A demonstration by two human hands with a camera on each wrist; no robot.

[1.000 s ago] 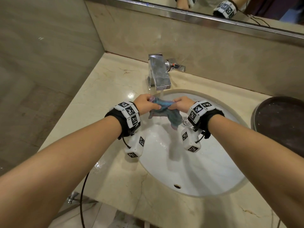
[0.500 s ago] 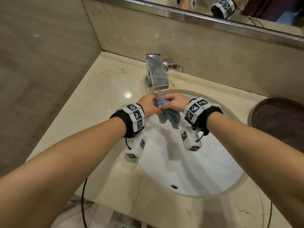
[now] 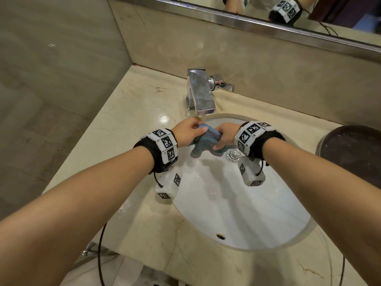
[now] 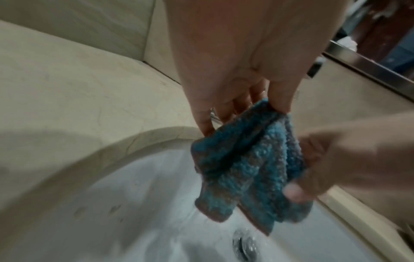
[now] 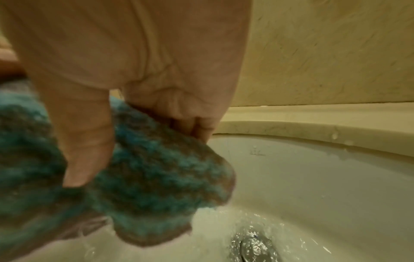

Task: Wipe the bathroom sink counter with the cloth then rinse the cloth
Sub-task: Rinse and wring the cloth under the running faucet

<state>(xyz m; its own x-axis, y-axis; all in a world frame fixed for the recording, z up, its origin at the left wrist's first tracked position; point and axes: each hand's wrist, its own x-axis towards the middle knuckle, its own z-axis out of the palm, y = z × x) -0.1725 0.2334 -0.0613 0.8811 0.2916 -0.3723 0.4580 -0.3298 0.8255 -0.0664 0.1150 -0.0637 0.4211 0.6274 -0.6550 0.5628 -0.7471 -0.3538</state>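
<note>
A blue-and-grey knitted cloth hangs bunched between both hands under the running chrome faucet, over the white sink basin. My left hand pinches its upper left part, thumb against fingers, as the left wrist view shows on the cloth. My right hand grips the right side, thumb pressed over the cloth. Water runs off the cloth toward the drain. The marble counter surrounds the basin.
The faucet handle sticks out to the right of the spout. A dark round tray sits on the counter at the right. A mirror edge runs along the back wall. A tiled wall closes the left side.
Both hands kept hold of the cloth under the water, moved closer together, then shifted, bunching and rubbing it. The right hand now lies lower over the cloth.
</note>
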